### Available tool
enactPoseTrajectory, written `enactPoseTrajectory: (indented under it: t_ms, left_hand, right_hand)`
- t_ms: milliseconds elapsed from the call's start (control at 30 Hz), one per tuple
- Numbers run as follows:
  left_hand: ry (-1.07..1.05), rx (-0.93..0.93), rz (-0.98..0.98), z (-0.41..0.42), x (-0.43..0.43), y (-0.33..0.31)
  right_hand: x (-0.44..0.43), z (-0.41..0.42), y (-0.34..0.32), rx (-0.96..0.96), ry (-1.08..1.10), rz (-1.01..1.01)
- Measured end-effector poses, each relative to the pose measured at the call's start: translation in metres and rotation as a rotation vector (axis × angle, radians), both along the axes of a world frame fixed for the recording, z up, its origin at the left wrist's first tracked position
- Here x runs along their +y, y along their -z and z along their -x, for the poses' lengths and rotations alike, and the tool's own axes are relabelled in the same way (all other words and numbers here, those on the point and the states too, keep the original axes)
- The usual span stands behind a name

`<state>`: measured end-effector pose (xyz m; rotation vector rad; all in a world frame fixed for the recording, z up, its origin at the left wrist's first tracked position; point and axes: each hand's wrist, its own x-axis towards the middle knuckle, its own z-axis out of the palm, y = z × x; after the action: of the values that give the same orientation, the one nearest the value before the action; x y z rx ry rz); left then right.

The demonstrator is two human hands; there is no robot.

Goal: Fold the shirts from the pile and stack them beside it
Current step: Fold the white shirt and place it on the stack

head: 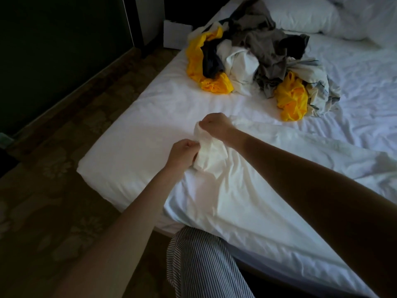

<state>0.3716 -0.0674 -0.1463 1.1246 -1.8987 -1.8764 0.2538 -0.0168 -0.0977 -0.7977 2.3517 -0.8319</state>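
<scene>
White shirt (211, 157) lies spread on the bed (129, 147) toward 5 o'clock, its bunched end lifted at centre. Left grip (182, 154) pinches that end from 8 o'clock and right grip (214, 125) clamps it from 12 (both fists curled). Pile (257, 54) of yellow, grey and white clothes sits well apart at 1 o'clock, with a pillow (311, 16) beyond it.

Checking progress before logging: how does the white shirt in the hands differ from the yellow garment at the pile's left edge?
The white shirt is gripped at its bunched end by the left hand and right hand; the yellow garment lies untouched. The white shirt trails over the near bed, apart from the pile; the yellow garment sits crumpled in it. Both are unfolded.
</scene>
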Motion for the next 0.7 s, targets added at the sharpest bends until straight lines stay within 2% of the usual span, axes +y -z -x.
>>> enactPoseTrajectory:
  t_ms: [100, 233, 267, 367, 433, 600, 700]
  left_hand:
    - [0.151, -0.099, 0.000, -0.005, 0.008, 0.002]
    - [0.316, -0.290, 0.451, -0.004, 0.010, -0.009]
    - [0.373, -0.329, 0.492, -0.004, 0.011, -0.014]
    - [0.508, -0.424, 0.331, -0.008, 0.017, -0.024]
    - [0.541, -0.431, 0.306, -0.013, 0.016, -0.024]
    - [0.335, -0.244, 0.346, -0.033, -0.003, -0.011]
    - [0.276, -0.129, 0.177, -0.041, -0.003, -0.002]
  right_hand:
    - [0.006, 0.002, 0.002, -0.003, 0.125, 0.166]
    - [0.011, 0.002, 0.004, -0.031, 0.118, 0.150]
    - [0.012, 0.002, 0.003, -0.045, 0.145, 0.181]
    - [0.011, 0.005, -0.003, -0.150, 0.294, 0.299]
    - [0.007, 0.007, -0.007, -0.249, 0.361, 0.338]
    - [0.002, -0.001, -0.004, -0.350, 0.405, 0.341]
    - [0.004, -0.001, -0.002, -0.329, 0.387, 0.348]
